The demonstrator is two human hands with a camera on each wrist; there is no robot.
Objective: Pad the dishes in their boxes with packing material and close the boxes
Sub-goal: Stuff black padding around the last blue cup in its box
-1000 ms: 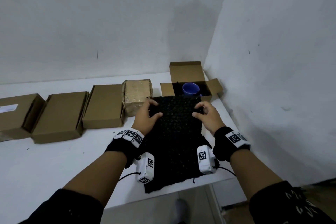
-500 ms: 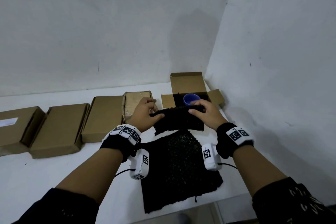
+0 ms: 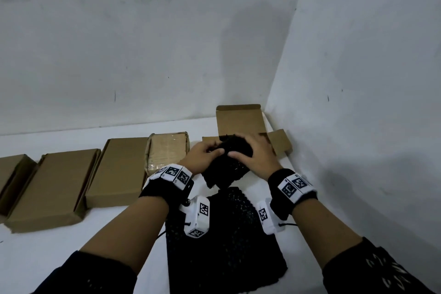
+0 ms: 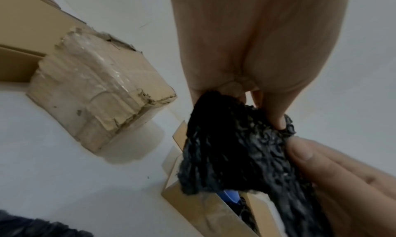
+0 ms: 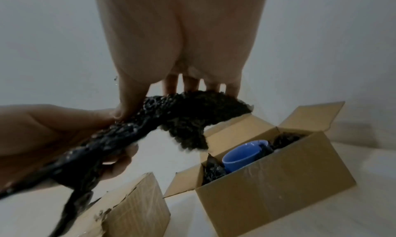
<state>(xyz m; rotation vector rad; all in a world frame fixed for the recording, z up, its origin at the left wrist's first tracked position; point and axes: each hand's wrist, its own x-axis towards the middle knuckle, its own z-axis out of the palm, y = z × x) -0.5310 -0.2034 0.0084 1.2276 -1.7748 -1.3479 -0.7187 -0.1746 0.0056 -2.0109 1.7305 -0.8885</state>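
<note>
Packing material (image 3: 235, 150), black mesh: bunched and held above open box (image 5: 276, 171) at far right of bench (image 3: 59, 246), pinched by fingers of left hand (image 3: 202, 156) and right hand (image 3: 256, 159). Blue cup (image 5: 244, 154) inside box.

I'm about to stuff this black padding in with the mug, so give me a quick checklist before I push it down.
1. Both hands grip the black packing sheet: left hand, right hand. Ok.
2. Open box flaps clear of the opening. Ok.
3. Blue mug sits inside, padding already beside it. Ok.
4. Sheet bunched small enough to fit. Cannot tell.
5. Sheet directly over the opening. Cannot tell.
6. Taped box stands apart from the open box. Ok.
</note>
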